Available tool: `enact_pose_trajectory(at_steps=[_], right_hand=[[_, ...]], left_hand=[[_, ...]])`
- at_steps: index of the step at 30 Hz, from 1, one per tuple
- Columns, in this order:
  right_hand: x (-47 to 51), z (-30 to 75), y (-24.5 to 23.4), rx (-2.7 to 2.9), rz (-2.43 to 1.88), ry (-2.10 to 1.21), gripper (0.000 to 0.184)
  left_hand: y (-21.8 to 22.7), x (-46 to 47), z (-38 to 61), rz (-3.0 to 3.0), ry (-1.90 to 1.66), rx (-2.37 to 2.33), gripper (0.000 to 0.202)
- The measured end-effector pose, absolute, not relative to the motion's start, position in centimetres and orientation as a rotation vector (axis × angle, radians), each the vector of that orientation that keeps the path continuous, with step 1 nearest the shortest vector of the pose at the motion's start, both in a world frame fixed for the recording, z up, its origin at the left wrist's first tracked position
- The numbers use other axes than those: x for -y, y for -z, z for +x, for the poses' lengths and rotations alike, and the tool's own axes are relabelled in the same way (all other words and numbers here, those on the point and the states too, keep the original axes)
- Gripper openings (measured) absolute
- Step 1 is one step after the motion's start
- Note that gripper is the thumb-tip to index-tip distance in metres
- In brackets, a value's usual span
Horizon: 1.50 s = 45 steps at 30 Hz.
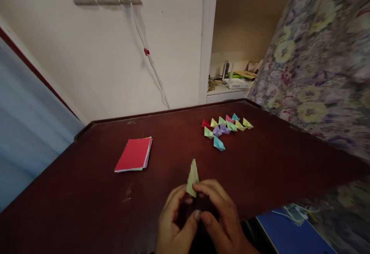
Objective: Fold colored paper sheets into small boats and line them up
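Note:
A small folded piece of pale yellow-green paper [192, 177] stands upright between my hands at the near part of the table. My left hand [177, 219] has its curled fingers against the paper's lower left side. From the right, my right hand [221, 211] presses its index finger on the paper's lower edge. Both thumbs are bent towards each other below the paper, apart from it. Further off to the right sits a group of several small folded paper boats [224, 129] in red, yellow, green, purple, pink and blue.
A stack of coloured paper squares [133, 154], red on top, lies left on the dark red table [98, 196]. A white cable [150, 67] runs down the wall. A router [235, 82] stands on the shelf behind. A floral curtain [315, 73] hangs at the right.

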State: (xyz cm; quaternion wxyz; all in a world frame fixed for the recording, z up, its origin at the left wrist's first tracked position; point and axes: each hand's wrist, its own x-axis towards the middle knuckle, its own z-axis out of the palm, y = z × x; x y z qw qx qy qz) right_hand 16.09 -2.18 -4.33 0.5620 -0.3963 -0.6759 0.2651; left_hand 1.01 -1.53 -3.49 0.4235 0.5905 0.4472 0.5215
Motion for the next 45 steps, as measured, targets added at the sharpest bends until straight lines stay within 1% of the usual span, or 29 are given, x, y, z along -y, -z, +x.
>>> enact_pose_trajectory(at_steps=[2,4,5,7,9,11,14,15,16,17,18,19,22,23,24,27,30,32,38,40,44,45], right_hand=[[2.3,16.1,4.4,1.699,-0.941,-0.523,0.047],[2.4,16.0,4.5,1.787,-0.942,-0.437,0.053],[2.4,15.9,4.5,1.817,-0.941,-0.404,0.053],[2.4,15.7,4.5,1.816,-0.952,-0.364,0.046],[2.3,15.7,4.6,1.701,-1.003,-0.358,0.037],[2.3,15.7,4.8,1.52,-1.081,-0.422,0.035],[2.2,15.8,5.4,1.275,-1.106,-0.713,0.033],[2.1,15.8,5.6,1.21,-1.08,-0.826,0.034],[2.1,15.8,5.8,1.155,-1.043,-0.922,0.036],[2.1,15.8,6.0,1.12,-1.004,-0.997,0.037],[2.2,15.8,6.2,1.108,-0.97,-1.047,0.038],[2.2,15.9,6.4,1.119,-0.945,-1.075,0.038],[2.5,16.7,6.9,1.242,-0.942,-1.09,0.036],[2.6,17.0,7.1,1.298,-0.973,-1.074,0.036],[2.7,17.3,7.2,1.355,-1.013,-1.042,0.035],[2.8,17.9,7.1,1.517,-1.081,-0.898,0.033],[2.5,17.8,5.9,1.622,-0.983,-0.786,0.037],[2.2,17.4,4.9,1.648,-0.902,-0.776,0.041],[1.7,17.1,3.8,1.593,-0.881,-0.811,0.039],[1.7,17.2,3.8,1.571,-0.912,-0.805,0.032],[1.7,16.9,3.9,1.432,-0.965,-0.887,0.007],[1.7,16.8,4.0,1.389,-0.976,-0.92,0.005]], left_hand=[[3.7,1.5,1.1,1.231,-1.268,-1.12,0.017],[3.8,1.3,1.2,1.034,-1.259,-1.101,0.019],[3.8,1.1,1.2,0.96,-1.265,-1.082,0.021],[3.6,0.7,1.1,0.851,-1.29,-1.038,0.024],[3.3,0.3,1.0,0.789,-1.328,-1.006,0.026],[3.0,0.1,0.9,0.751,-1.394,-0.998,0.037],[2.8,0.1,0.5,0.732,-1.487,-1.003,0.073],[2.9,0.2,0.4,0.735,-1.508,-1.008,0.082],[2.9,0.2,0.2,0.744,-1.529,-1.014,0.087],[3.1,0.3,0.0,0.754,-1.547,-1.023,0.087],[3.2,0.3,-0.2,0.764,-1.558,-1.038,0.083],[3.4,0.4,-0.4,0.774,-1.556,-1.056,0.073],[3.6,0.3,-0.8,0.808,-1.463,-1.081,0.033],[3.6,0.3,-0.9,0.814,-1.415,-1.073,0.024],[3.4,0.3,-1.0,0.815,-1.373,-1.059,0.019],[2.8,0.4,-0.9,0.802,-1.3,-1.033,0.017],[2.2,0.6,-0.9,0.835,-1.251,-1.04,0.015],[2.1,0.7,-0.9,0.863,-1.204,-1.025,0.016],[2.0,0.5,-1.0,0.943,-1.124,-1.017,0.021],[1.8,0.4,-0.9,0.988,-1.13,-1.05,0.022],[1.1,0.6,-0.4,1.056,-1.148,-1.127,0.022],[0.9,0.7,-0.3,1.074,-1.153,-1.139,0.021]])
